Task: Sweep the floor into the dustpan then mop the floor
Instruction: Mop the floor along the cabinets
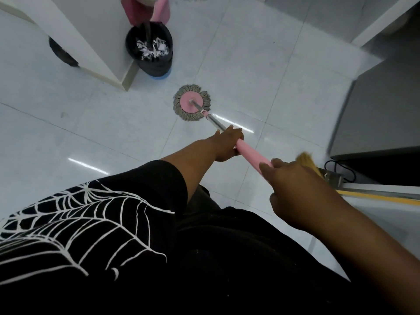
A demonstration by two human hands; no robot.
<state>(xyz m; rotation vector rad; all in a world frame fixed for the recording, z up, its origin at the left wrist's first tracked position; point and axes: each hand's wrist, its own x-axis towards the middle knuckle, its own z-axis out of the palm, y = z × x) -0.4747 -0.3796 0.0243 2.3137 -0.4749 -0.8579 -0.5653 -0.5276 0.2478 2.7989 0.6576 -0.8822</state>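
Note:
A mop with a round grey-fringed head and pink disc (192, 102) rests flat on the white tiled floor (91, 123). Its metal pole turns into a pink handle (250, 153) that slants toward me. My left hand (227, 142) grips the pole where the pink part begins. My right hand (293, 189) holds the handle's near end. A broom with yellow bristles (306, 161) and a yellow-and-metal stick lies at the right. A pink dustpan (159, 7) stands at the top, behind the bin.
A black-lined bin (150, 48) full of shredded white paper stands beside a white cabinet corner (122, 73). A grey cabinet (375, 114) and a black cable (341, 167) are at the right. White furniture edges line the top right.

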